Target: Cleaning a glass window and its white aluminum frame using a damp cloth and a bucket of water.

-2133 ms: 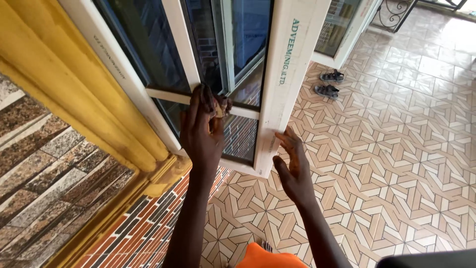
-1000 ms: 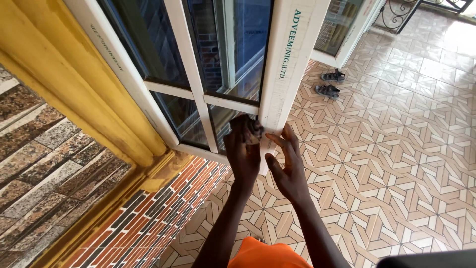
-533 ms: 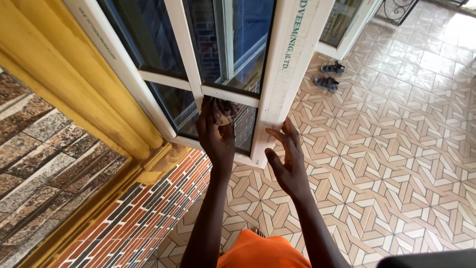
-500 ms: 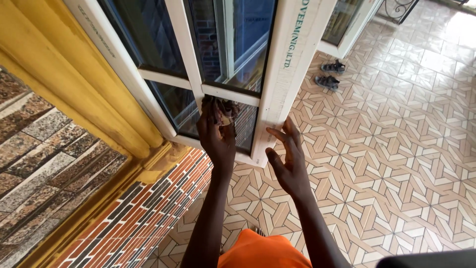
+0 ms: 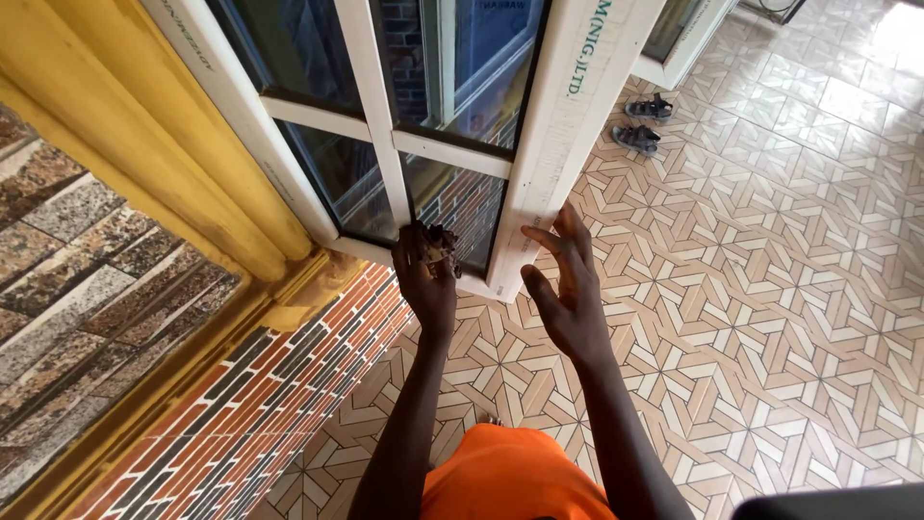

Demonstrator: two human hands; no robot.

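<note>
A yellow wall (image 5: pixel 125 125) borders the white window frame (image 5: pixel 544 144). The left hand (image 5: pixel 423 279) clutches a dark crumpled rag (image 5: pixel 438 243), seemingly pressed against the lowest glass pane (image 5: pixel 462 207). The right hand (image 5: pixel 568 289), fingers spread and empty, rests on the frame's edge.

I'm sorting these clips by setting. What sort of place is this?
Probably a tiled veranda or porch of a house. A white-framed glass window sash stands open from a brick-patterned wall, the floor has patterned tiles, and a pair of sandals lies by a doorway.
</note>
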